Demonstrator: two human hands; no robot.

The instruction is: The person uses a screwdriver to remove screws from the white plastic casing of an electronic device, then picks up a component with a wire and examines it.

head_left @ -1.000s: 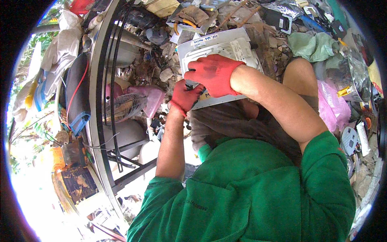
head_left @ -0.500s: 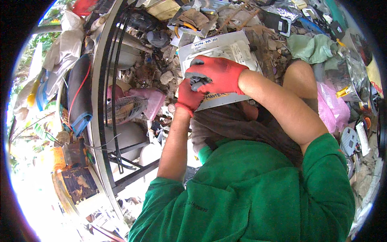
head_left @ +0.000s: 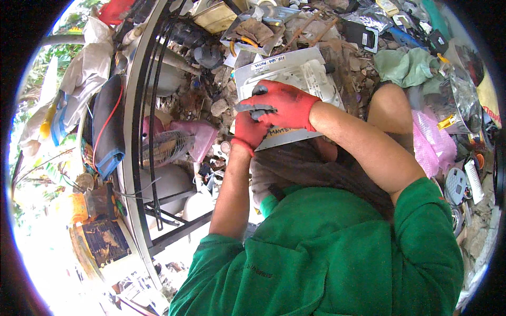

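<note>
A flat grey-white metal casing [head_left: 282, 64], with labels and handwriting on it, lies across my lap. Both my hands wear red gloves with dark grey fingertips and meet over the casing's left part. My left hand [head_left: 250, 130] is closed at its left edge, partly covered by the other hand. From the right, my right hand [head_left: 287, 107] reaches across, its fingers bent over my left hand. Whatever sits between the fingers is hidden. Dark cloth [head_left: 305, 163] covers my lap below the casing.
A black-and-grey metal frame [head_left: 138, 131] stands close on my left, with a wire fan guard [head_left: 168, 146] beside it. Rubble and scrap cover the ground ahead. A green bag [head_left: 406, 67], pink bubble wrap [head_left: 431, 142] and a clear plastic bag [head_left: 464, 100] lie on the right.
My right fingers have stretched a little further left across my left hand. Both hands and the casing sit slightly lower in view.
</note>
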